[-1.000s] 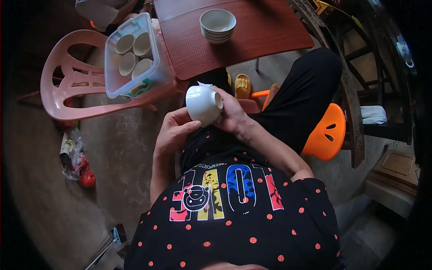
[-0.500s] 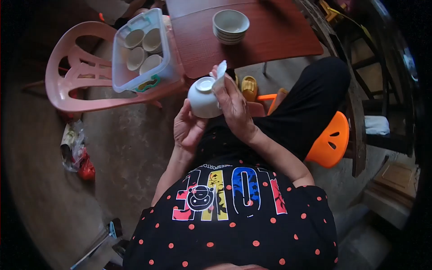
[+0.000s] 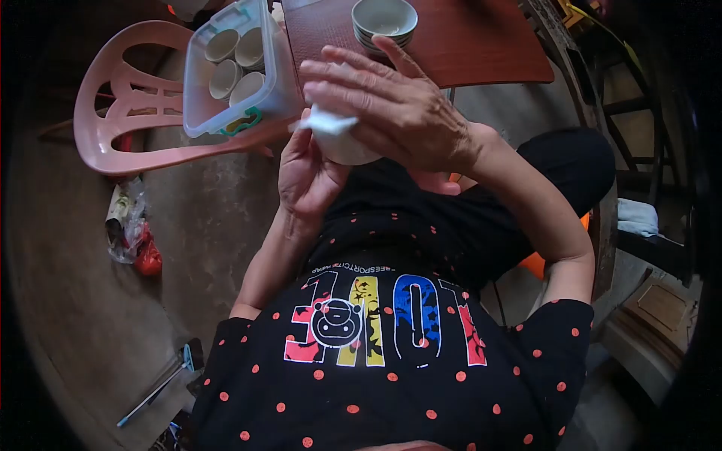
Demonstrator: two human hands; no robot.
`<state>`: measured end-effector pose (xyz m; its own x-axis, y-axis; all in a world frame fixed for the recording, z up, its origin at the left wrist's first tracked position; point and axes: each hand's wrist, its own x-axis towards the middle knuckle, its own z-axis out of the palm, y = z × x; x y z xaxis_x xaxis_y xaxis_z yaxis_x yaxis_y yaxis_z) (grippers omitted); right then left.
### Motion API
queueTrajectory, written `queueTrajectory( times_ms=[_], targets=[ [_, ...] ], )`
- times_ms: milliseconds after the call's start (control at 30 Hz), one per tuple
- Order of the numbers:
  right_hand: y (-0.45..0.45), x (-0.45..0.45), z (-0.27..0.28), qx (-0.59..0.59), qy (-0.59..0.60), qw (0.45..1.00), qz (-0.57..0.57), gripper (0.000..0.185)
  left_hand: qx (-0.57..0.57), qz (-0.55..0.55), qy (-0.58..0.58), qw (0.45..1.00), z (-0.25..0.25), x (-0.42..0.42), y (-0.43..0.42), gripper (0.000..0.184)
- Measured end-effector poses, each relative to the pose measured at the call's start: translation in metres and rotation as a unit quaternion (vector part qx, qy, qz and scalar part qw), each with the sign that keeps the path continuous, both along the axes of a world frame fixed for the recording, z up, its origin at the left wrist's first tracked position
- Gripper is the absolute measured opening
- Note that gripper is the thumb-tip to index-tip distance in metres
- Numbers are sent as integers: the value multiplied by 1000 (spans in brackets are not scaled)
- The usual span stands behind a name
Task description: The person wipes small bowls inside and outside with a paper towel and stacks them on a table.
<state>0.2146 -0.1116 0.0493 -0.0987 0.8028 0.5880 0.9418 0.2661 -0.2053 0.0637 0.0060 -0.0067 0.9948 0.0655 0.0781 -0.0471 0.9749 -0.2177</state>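
Note:
In front of my lap, my left hand (image 3: 310, 171) grips a white bowl (image 3: 350, 152) by its side, the thumb up along the wall. My right hand (image 3: 402, 111) lies across the bowl's upturned base with its fingers long and nearly straight. Under those fingers is a white cloth or tissue (image 3: 331, 122), pressed against the bowl and a little blurred. Most of the bowl is hidden behind my right hand. Just beyond the hands, a stack of bowls (image 3: 385, 16) stands on the red-brown table (image 3: 481, 45).
A clear plastic bin (image 3: 199, 113) holding several stacks of bowls rests on a pink chair (image 3: 94, 131) at the left. Bags (image 3: 147, 255) and a long-handled tool (image 3: 162, 387) lie on the floor. An orange seat (image 3: 532, 264) shows partly beside my leg.
My right hand has swung over the bowl, from holding the cloth at its right side to laying it across the base. The view has shifted slightly.

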Motion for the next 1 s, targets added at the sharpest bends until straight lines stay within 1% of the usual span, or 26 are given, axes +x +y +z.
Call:
queueTrajectory(
  times_ms=[33,67,100,167,200,233,300,333,367,400,433,467,500,533,600,633,667,700,733,800,833,867,900,933,967,1000],
  targets=[
    [0,10,7,-30,51,998,-22,46,34,0,-3,999,6,8,0,40],
    [0,18,12,-58,70,995,-44,45,63,4,27,998,6,12,1,41],
    [0,25,13,-59,63,995,-42,45,62,7,21,998,9,18,1,41],
    [1,34,15,-88,242,966,-4,47,167,16,43,985,19,29,0,41],
    [-1,35,23,-95,267,959,-11,47,167,20,37,985,22,35,1,41],
    [-2,39,31,-97,262,960,-8,47,152,17,39,987,24,39,1,41],
    [-4,46,44,-138,477,868,4,48,132,16,41,990,30,44,-1,42],
    [-2,53,38,-116,554,824,28,45,193,33,38,980,34,48,-2,43],
    [-5,60,42,-120,591,797,12,44,252,49,36,966,39,51,-3,44],
    [-8,64,48,-123,628,768,-4,42,291,50,73,953,48,53,-4,44],
    [-9,64,53,-97,683,724,-26,40,300,36,60,951,50,53,-3,42],
    [-10,64,55,-87,669,737,-45,40,310,22,47,949,51,54,-3,41],
    [-11,64,56,-75,655,750,-63,40,355,21,75,932,57,57,-5,39],
    [-9,59,57,-40,650,758,-50,38,354,23,72,932,60,61,-6,39],
    [-5,55,53,15,453,891,-13,35,459,36,96,882,66,71,-8,39],
    [-5,56,58,-10,237,971,-40,34,460,37,95,882,70,75,-10,39],
    [-6,50,60,-25,146,988,-45,33,563,96,121,812,74,78,-12,37],
    [-5,49,60,-39,52,997,-50,32,655,153,146,726,76,83,-13,35],
    [-6,57,55,-49,57,996,-44,30,675,119,95,722,70,83,-7,32],
    [-2,80,34,-12,209,977,-45,31,660,11,102,744,72,84,-6,29],
    [-3,87,28,-35,321,947,-11,32,688,-19,105,717,81,87,-7,26],
    [-8,91,25,-117,520,845,-32,37,686,-21,111,718,80,89,-8,26],
    [-11,93,22,-192,688,697,-54,45,682,-25,111,722,79,91,-9,25],
    [-12,91,19,-192,643,735,-95,46,679,-28,109,726,78,93,-9,24],
    [-12,88,19,-136,551,819,-83,43,677,-26,112,727,76,96,-9,24],
    [-8,85,21,-77,450,887,-69,39,671,-30,132,729,73,97,-8,24]
  ],
)
